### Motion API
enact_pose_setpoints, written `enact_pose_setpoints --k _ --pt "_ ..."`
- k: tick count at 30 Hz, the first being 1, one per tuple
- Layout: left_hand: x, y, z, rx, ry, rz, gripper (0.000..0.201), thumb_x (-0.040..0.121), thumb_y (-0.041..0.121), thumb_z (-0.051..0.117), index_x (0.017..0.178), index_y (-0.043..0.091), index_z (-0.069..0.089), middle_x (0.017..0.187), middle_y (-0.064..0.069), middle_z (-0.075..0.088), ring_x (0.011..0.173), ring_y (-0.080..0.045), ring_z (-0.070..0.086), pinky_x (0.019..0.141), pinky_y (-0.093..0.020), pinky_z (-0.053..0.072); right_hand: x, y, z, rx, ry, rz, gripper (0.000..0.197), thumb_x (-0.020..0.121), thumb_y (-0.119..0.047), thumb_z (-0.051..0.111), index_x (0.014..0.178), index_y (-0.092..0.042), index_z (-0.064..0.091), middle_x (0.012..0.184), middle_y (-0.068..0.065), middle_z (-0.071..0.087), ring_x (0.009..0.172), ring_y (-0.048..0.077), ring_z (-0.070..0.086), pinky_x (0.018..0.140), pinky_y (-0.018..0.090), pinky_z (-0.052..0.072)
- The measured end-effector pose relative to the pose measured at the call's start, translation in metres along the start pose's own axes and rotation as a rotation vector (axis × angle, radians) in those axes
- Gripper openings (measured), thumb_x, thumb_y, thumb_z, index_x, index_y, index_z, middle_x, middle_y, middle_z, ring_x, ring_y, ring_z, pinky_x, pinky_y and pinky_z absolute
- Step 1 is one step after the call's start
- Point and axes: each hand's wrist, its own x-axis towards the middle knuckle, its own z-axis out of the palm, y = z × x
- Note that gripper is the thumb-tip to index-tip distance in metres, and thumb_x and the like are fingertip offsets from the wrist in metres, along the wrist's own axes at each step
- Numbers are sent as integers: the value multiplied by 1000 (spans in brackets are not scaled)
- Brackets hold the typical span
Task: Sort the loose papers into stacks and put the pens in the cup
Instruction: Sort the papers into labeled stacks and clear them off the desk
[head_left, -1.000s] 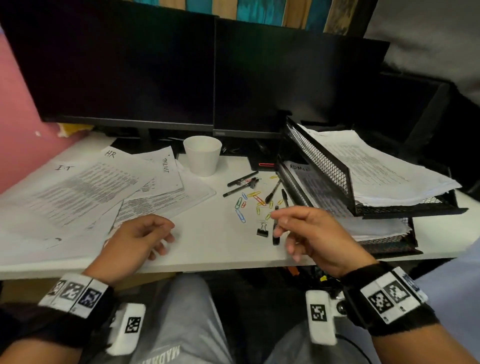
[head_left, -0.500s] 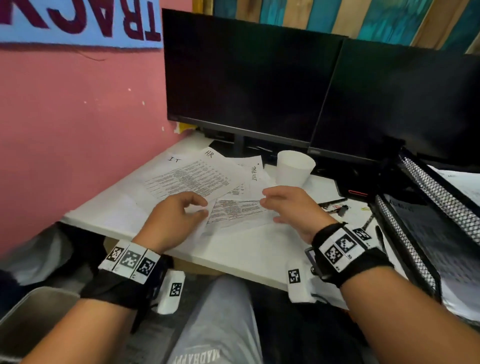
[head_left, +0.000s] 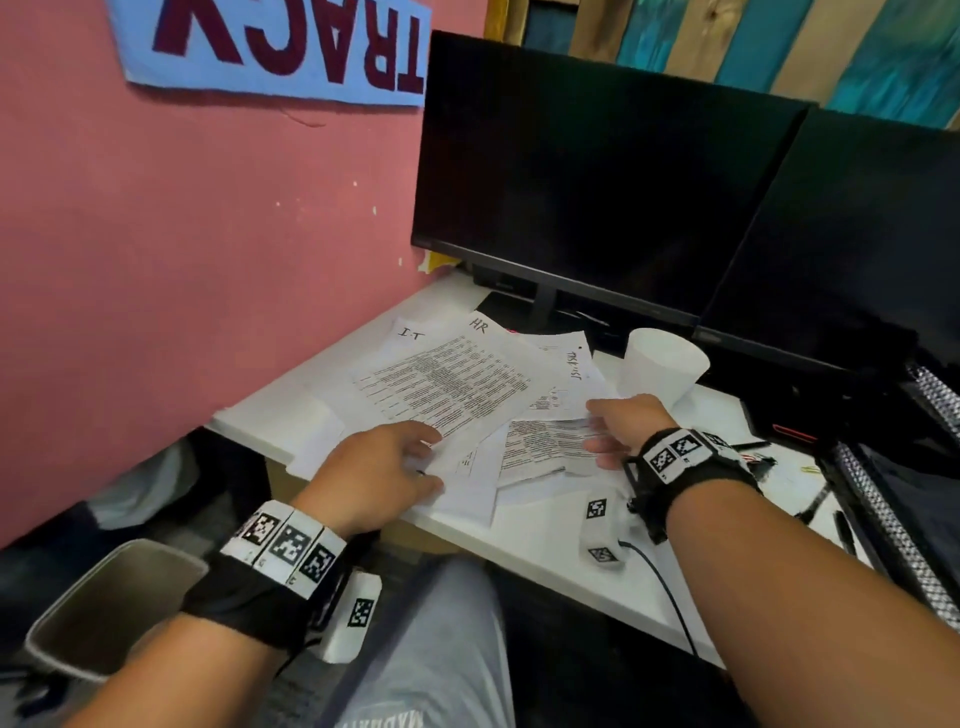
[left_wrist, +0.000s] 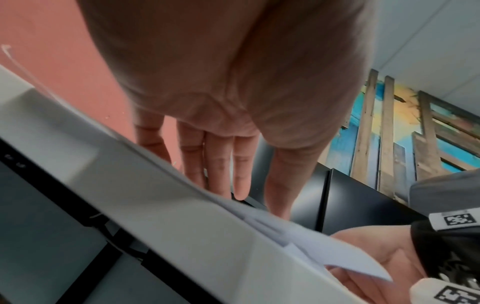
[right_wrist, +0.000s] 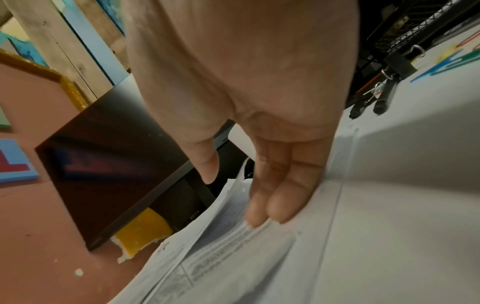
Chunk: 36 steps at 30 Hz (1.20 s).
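Observation:
Several loose printed papers (head_left: 457, 389), some marked IT and HR, lie fanned over the left part of the white desk (head_left: 545, 545). My left hand (head_left: 428, 462) rests at their near edge, and the left wrist view shows its fingers (left_wrist: 221, 164) straight above the sheets (left_wrist: 182, 195). My right hand (head_left: 592, 431) lies on the right-hand sheets, with straight fingertips (right_wrist: 272, 209) touching the paper (right_wrist: 233, 257). A white cup (head_left: 665, 364) stands just beyond the right hand. Black pens (head_left: 748, 447) (right_wrist: 379, 102) lie to the right of that wrist.
Two dark monitors (head_left: 597, 182) stand behind the papers, and a pink wall (head_left: 208, 260) closes the left side. A black mesh tray (head_left: 883, 509) sits at the right. Binder clips (right_wrist: 400, 65) lie by the pens. A grey bin (head_left: 104, 608) stands below the desk.
My view has swung left. The right hand left the pens and clips and came onto the papers; the left hand moved forward onto the papers' near edge.

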Motion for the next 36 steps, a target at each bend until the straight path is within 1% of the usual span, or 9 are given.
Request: enact_pose_setpoints --k 5,8,11,15,19,24,28,33,36 --pt "1 -3 -3 -46 14 34 41 84 35 82 119 44 63 103 24 69 94 14 60 78 -12 42 6 7 8 -1 -31 -15 18 103 -13 59 118 -4 65 88 7 72 61 20 70 38 22 51" --pt "1 -6 -2 -52 29 44 37 84 33 82 114 44 64 103 23 69 97 10 62 79 -9 42 0 3 5 123 13 32 5 102 -7 54 101 -8 59 84 8 73 55 23 70 38 27 54" --pt "2 -7 -1 -87 61 40 36 83 30 83 113 40 66 102 19 70 96 7 63 88 -16 50 -7 -4 -4 321 47 -79 10 93 -5 50 86 -11 55 72 5 69 56 25 68 45 33 56" --pt "3 -5 -1 -120 81 37 32 84 35 83 113 37 69 101 17 71 94 3 66 86 -20 48 -29 -15 -29 506 205 -351 13 95 -7 48 92 -15 58 107 9 77 91 29 79 74 45 67" --pt "1 -2 0 -131 89 22 27 86 38 80 112 37 70 102 18 72 95 2 65 86 -24 47 -44 -33 -65 739 331 -468 15 96 -8 44 87 -20 47 108 12 71 94 29 74 76 59 65" --pt "1 -2 -3 -65 93 9 35 85 40 80 118 37 69 114 19 70 108 -5 64 93 -28 46 -53 -44 -105 897 462 -537 11 100 -18 46 108 -23 52 120 8 73 104 25 76 81 43 64" --pt "0 -2 -3 153 69 -7 49 79 44 78 126 42 64 134 10 66 123 -19 61 105 -40 48 -46 -31 -105 828 483 -410 31 95 -29 57 118 -8 58 125 16 72 107 33 74 93 51 61" --pt "-2 3 1 267 97 -3 51 82 44 74 131 40 61 129 5 69 114 -21 64 94 -35 50 -52 12 -51 414 33 -142 23 92 2 61 109 -6 74 106 17 79 98 37 77 79 49 65" --pt "-4 3 1 280 154 5 47 87 40 70 133 37 62 133 8 69 120 -22 63 99 -36 49 -52 19 -39 363 95 -182 22 93 1 57 85 -12 72 82 8 76 73 24 69 48 22 54"
